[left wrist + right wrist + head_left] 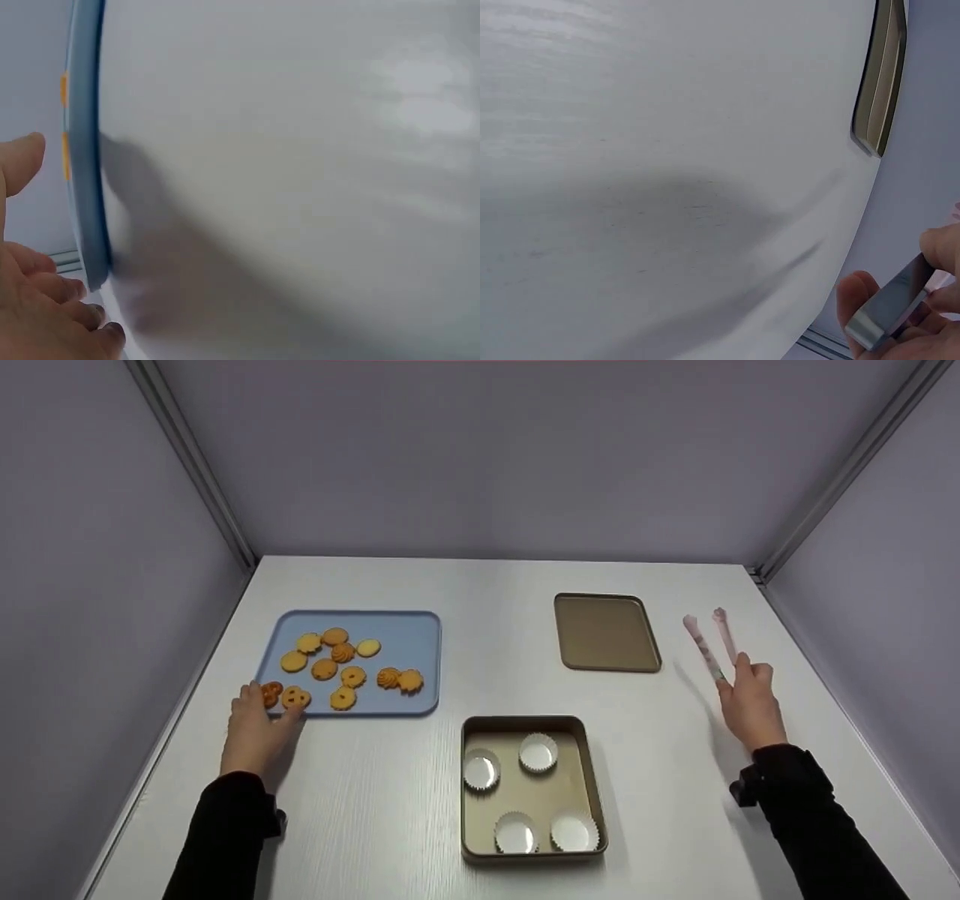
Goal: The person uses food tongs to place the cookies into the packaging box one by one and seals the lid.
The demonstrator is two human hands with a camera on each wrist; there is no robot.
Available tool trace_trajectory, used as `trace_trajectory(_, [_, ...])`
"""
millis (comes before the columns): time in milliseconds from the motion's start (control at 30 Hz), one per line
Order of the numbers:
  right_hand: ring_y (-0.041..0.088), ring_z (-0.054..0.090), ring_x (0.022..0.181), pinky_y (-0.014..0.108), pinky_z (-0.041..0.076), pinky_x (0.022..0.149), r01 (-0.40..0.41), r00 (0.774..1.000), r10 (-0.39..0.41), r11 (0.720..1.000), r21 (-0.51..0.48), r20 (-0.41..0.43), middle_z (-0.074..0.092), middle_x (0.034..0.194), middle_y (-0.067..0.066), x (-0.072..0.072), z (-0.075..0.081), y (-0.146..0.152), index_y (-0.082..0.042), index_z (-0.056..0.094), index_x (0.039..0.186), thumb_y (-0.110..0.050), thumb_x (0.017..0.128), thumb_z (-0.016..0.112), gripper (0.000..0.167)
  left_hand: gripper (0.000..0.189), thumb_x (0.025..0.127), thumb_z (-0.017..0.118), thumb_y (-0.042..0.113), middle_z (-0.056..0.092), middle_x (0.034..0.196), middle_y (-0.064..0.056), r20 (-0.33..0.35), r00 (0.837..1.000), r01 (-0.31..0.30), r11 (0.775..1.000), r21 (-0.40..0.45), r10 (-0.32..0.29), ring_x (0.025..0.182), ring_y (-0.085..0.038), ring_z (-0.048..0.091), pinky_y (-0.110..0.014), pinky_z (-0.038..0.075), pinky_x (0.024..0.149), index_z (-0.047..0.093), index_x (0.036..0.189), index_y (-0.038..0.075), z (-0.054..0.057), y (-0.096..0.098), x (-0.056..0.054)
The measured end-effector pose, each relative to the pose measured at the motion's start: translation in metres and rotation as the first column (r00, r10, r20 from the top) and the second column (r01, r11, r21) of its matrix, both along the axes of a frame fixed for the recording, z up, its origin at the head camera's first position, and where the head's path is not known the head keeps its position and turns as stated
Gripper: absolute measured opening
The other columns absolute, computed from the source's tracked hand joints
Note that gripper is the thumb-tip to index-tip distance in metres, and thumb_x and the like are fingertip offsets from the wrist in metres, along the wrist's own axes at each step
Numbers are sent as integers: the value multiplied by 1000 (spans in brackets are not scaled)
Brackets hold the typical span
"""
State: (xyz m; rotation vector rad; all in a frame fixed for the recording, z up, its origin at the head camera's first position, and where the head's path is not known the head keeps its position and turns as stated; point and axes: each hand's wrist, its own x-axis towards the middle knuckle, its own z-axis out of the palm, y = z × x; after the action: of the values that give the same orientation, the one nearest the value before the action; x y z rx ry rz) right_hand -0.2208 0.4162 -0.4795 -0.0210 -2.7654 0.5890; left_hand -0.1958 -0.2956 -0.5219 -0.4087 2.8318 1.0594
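My right fingers (pixel 762 673) are wrapped round the tongs (pixel 704 649), tips apart and pointing away from me. My left fingers (pixel 241 709) sit loosely spread at the blue tray's (pixel 401 637) near left corner, pretzel cookies (pixel 296 697) just beside them. Between my arms on the worktop (pixel 382 810): a tin (pixel 519 789) holding four white cups (pixel 538 753).

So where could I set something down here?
Between the blue rectangular tray and flat bronze plate; between the deep bronze tin and black left sleeve. Crowded: the tray's left half, with golden biscuits, the left hand at its corner, and the tin, with four white fluted cups.
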Motion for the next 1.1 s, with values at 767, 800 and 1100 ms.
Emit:
trace_trajectory(767, [57, 57, 96, 63, 48, 73, -43, 999, 43, 999, 0, 5, 36, 129, 39, 19, -6, -32, 17, 26, 152, -5, 104, 55, 60, 76, 96, 69, 48, 12, 157, -46, -63, 991, 109, 987, -117, -117, 136, -65, 30, -71, 36, 107, 46, 147, -3, -3, -10, -4])
trace_trajectory(800, [56, 57, 96, 63, 48, 73, -43, 999, 43, 999, -3, 8, 36, 129, 39, 21, -6, -36, 17, 26, 152, -5, 104, 54, 60, 70, 96, 70, 46, 14, 156, -47, -76, 989, 114, 986, -124, -124, 135, -65, 33, -70, 38, 105, 51, 142, -3, -3, -11, -4])
trace_trajectory(1100, [46, 61, 92, 55, 49, 70, -101, 995, 101, 995, -6, -9, 37, 132, 35, 34, -2, -74, 15, 26, 153, -7, 104, 55, 61, 62, 102, 63, 37, 26, 154, -44, -110, 988, 95, 988, -118, -108, 131, -61, 42, -67, 42, 105, 50, 146, -5, 2, -11, -3])
